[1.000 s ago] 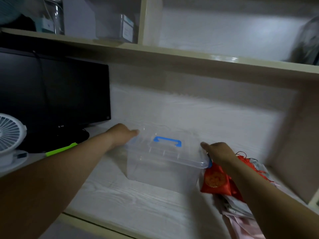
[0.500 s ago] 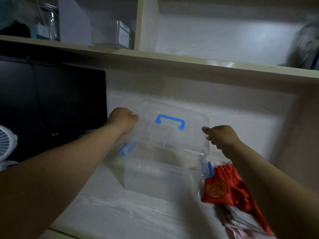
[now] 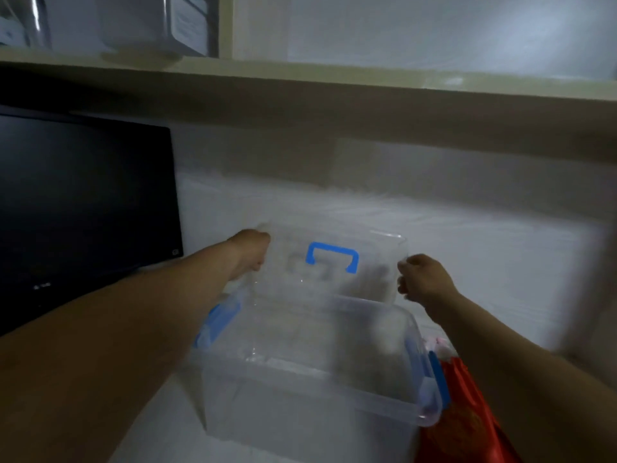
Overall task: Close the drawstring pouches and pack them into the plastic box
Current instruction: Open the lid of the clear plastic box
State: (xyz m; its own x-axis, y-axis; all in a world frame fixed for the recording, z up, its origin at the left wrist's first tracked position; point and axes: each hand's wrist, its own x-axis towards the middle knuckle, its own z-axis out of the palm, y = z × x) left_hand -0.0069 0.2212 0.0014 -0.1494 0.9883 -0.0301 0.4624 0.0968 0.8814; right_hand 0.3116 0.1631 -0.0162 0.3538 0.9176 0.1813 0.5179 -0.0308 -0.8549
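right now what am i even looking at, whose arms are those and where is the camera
There is no machine here. These are a person's two bare arms, filmed by one wide-angle camera worn on their head, looking forward and down. The left hand and right hand each grip a side edge of a clear lid with a blue handle, holding it up over the far side of the open clear plastic box on the pale desk. Some red drawstring pouches lie by the box's right side. A dark monitor stands at the left. The picture is blurred.
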